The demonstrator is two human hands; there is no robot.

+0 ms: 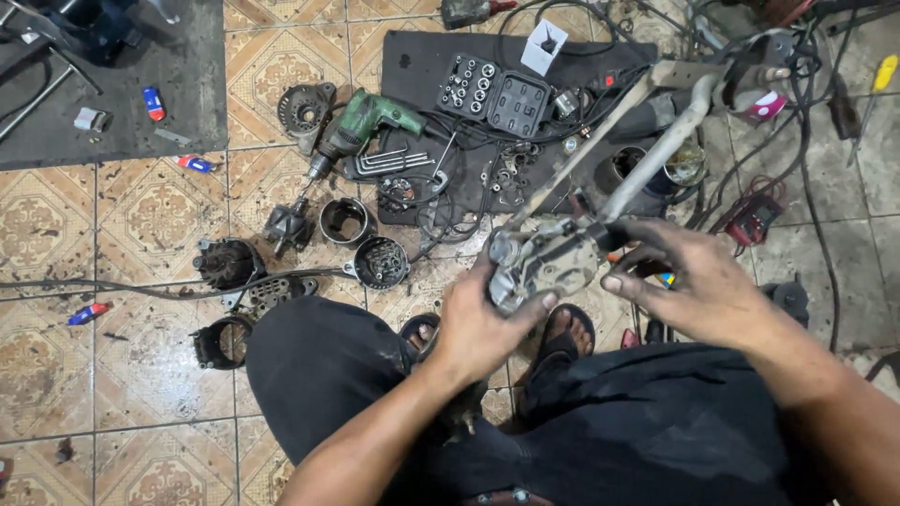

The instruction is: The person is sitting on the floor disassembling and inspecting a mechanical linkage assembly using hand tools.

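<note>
I sit on a tiled floor and hold a dirty grey metal assembly over my knees. Two long metal pipes run from it up to the right. My left hand grips the lower left side of the assembly, thumb across its front. My right hand holds its right end, fingers curled near a black fitting.
On the floor ahead lie a green power drill, a black socket set case, hex keys, round motor housings, a toothed rotor, a red meter, tangled cables and a black mat at the top left.
</note>
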